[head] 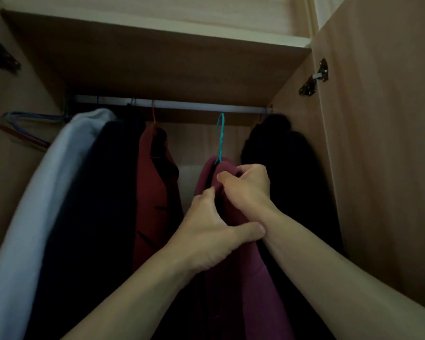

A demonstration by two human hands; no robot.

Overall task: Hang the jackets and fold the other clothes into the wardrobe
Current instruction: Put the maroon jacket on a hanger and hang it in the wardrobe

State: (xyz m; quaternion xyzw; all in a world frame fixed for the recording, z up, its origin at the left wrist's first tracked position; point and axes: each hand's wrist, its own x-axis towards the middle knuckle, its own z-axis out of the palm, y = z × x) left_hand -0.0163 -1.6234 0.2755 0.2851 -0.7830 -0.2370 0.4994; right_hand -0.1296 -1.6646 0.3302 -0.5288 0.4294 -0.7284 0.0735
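Fingers [204, 200], left hand [206, 239] and right hand [249, 186]: curled round maroon jacket [233, 285]; teal hanger [220, 138] hook below rail [194, 106], may miss, dropping jacket.

Smooth, matt wood-grain board throughout the wardrobe [378, 143], pale brown. Dull silvery metal for the rail [182, 105], with a faint sheen. Brighter bare metal at the hinge [315, 78]. Thin, wire-like teal hanger [220, 133], twisted at the neck, with a slick coating. Soft matt cloth in the maroon jacket [243, 290], without gloss. Similar flat, matt weave in the red jacket [155, 192]. Thick, smooth, pale fabric in the white coat [35, 204]. Matt cloth again in the dark coat [88, 204] and black garment [292, 173], texture lost in shadow.
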